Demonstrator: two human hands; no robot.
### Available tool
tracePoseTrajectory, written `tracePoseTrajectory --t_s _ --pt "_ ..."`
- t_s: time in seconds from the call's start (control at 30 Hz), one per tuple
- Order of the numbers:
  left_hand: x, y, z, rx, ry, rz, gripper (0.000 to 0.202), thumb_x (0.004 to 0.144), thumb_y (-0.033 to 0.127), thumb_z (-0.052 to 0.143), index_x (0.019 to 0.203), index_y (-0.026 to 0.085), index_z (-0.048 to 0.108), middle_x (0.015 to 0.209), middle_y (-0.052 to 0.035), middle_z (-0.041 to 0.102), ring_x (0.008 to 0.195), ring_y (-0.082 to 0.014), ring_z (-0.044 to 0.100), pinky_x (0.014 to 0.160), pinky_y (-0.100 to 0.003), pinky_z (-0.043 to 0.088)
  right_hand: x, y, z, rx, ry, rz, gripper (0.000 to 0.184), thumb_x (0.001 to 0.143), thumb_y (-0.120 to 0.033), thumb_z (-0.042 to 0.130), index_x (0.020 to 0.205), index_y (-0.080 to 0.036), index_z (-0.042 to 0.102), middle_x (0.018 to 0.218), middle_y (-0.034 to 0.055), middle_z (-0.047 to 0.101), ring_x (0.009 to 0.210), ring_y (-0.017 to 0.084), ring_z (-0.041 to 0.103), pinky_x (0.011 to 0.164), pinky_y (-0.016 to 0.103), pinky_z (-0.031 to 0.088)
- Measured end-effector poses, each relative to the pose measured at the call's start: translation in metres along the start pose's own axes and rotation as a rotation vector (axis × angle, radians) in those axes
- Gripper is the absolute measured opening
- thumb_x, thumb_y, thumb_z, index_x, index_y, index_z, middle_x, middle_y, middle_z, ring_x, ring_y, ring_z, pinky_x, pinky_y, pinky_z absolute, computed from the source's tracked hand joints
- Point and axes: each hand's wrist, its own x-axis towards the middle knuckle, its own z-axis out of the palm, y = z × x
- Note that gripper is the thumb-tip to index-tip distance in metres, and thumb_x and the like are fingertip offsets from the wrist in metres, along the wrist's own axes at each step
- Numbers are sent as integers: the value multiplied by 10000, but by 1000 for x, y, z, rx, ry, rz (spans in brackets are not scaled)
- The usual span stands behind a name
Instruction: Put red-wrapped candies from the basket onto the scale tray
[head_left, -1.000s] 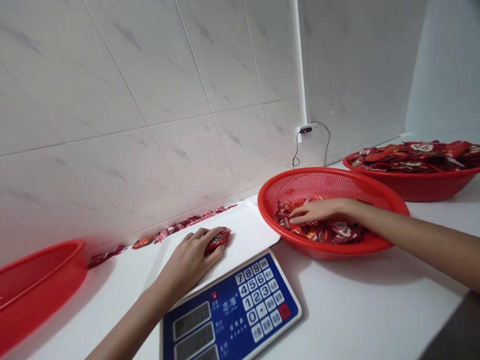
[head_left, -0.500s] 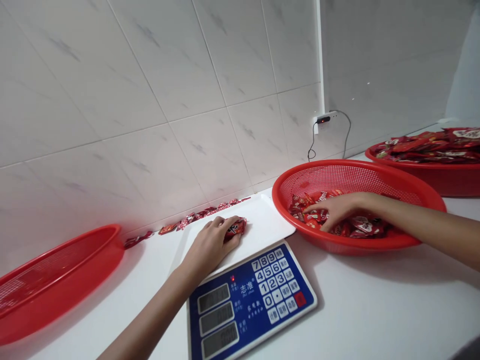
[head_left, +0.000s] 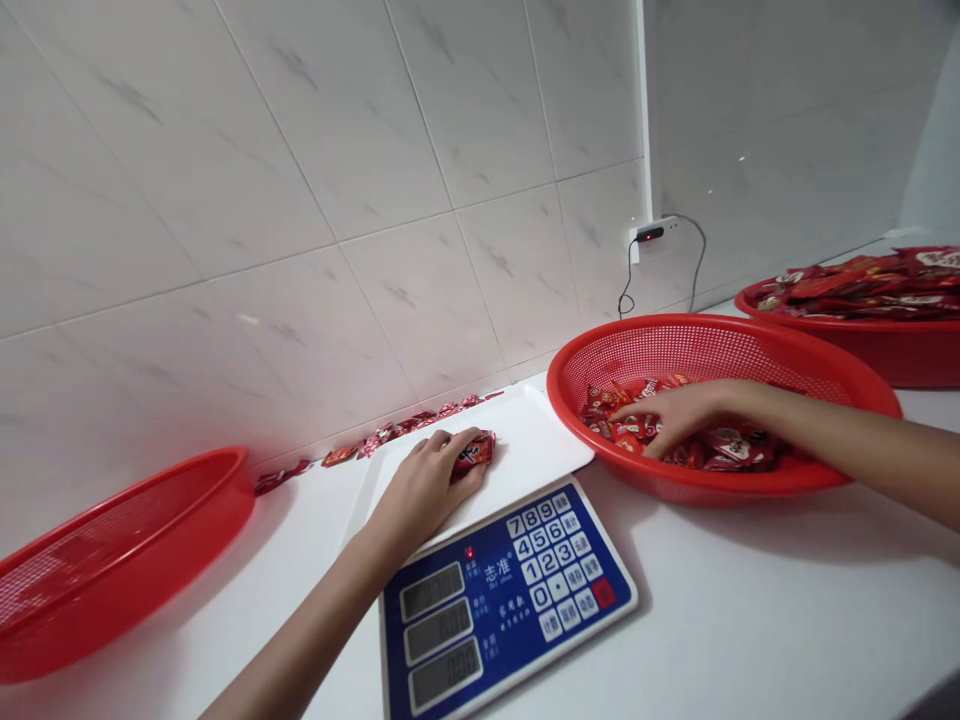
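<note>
My left hand [head_left: 429, 488] rests on the white pan [head_left: 525, 440] of a digital scale [head_left: 517, 600], its fingers curled round a red snack packet [head_left: 475, 455]; most of the packet is covered by the hand. Inside the red mesh basket [head_left: 720, 480] on the right, my right hand [head_left: 686, 412] reaches palm down over small red snack packets [head_left: 731, 450]. Its thumb and forefinger are apart, touching the pile, and the other fingers are hidden behind them.
A second red basket [head_left: 135, 560] stands at the left; its inside is mostly out of sight. Another red basket [head_left: 892, 350] at the far right is heaped with red packets. Loose packets [head_left: 390, 432] line the wall behind the scale. A socket with a cable [head_left: 649, 235] is on the tiled wall.
The view has shifted very slightly. Both hands keep the same places, the left on the packet and the right in the basket.
</note>
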Motion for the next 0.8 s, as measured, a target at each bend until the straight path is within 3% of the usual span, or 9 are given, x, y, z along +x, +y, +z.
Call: tracePoseTrajectory --t_s 0.27,0.43,0.6,0.8 --pt "0 1 -1 10 2 10 396 937 439 413 1245 258 584 1087 -106 668 935 -276 657 774 -382 529 4 5 2 32 -6 -6 942 591 -519 707 1461 -264 453 1424 96 521 1246 355 528 993 449 458" --pt "0 3 -6 36 -16 22 438 945 470 400 1288 257 569 1072 -115 666 848 -281 667 690 -367 519 1 0 0 9 -40 21 975 610 -526 701 1492 -239 400 1453 110 487 1238 335 537 994 418 454" --pt "-1 -1 -9 18 -35 39 454 905 388 476 1338 278 553 1059 -118 666 795 -288 663 673 -388 511 0 0 0 -13 -50 19 977 619 -529 690 1499 -234 385 1474 108 460 1259 332 518 1008 415 440" --pt "4 -13 -17 -127 90 -84 412 875 362 527 1275 285 590 1089 -80 701 891 -274 663 757 -375 510 3 2 0 -2 -38 0 970 613 -520 691 1493 -234 400 1459 113 477 1241 342 530 998 420 447"
